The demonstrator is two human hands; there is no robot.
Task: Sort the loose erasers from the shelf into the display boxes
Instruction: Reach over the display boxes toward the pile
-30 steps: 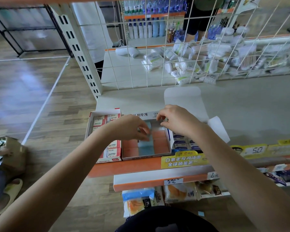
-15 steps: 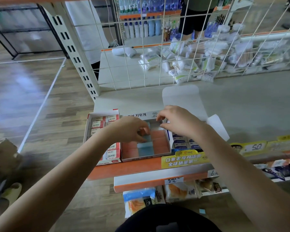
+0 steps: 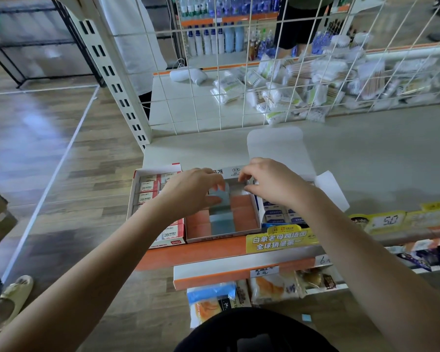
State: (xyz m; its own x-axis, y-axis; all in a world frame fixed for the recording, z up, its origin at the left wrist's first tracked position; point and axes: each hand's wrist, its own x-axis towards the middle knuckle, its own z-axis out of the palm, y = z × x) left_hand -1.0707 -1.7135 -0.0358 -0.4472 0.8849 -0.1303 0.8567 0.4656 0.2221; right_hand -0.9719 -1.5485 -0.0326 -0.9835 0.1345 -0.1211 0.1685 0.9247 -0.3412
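- My left hand (image 3: pixel 192 190) reaches over the middle display box, thumb and fingers curled round a pale blue block eraser (image 3: pixel 220 198), pinching it above the box's centre row.
- My right hand (image 3: pixel 272 182) hovers at the far right corner of the same box, fingers bent downward with the tips at the rim; whether they hold anything I cannot tell.
- The open white cardboard display box (image 3: pixel 258 217) sits at the front edge of the shelf, holding salmon-pink erasers (image 3: pixel 243 210) in the side rows and blue erasers (image 3: pixel 221 223) down the centre.
- Its white lid flap (image 3: pixel 274 146) lies folded back flat on the shelf behind my hands.
- Just left of it, touching, stands a red-and-white box of 2B erasers (image 3: pixel 149 189), partly under my left forearm.
- Just right, a box of blue-and-white sleeved erasers (image 3: pixel 277 217) lies mostly under my right wrist.
- The grey shelf surface (image 3: pixel 379 158) stretches to the right, with an orange front strip (image 3: pixel 201 250) and yellow price labels (image 3: pixel 281 240).
- Behind stands a white wire grid panel (image 3: pixel 239 85); beyond it lie packets of cotton swabs (image 3: pixel 302 82).
- Below, a lower shelf holds snack packets (image 3: pixel 272 288).
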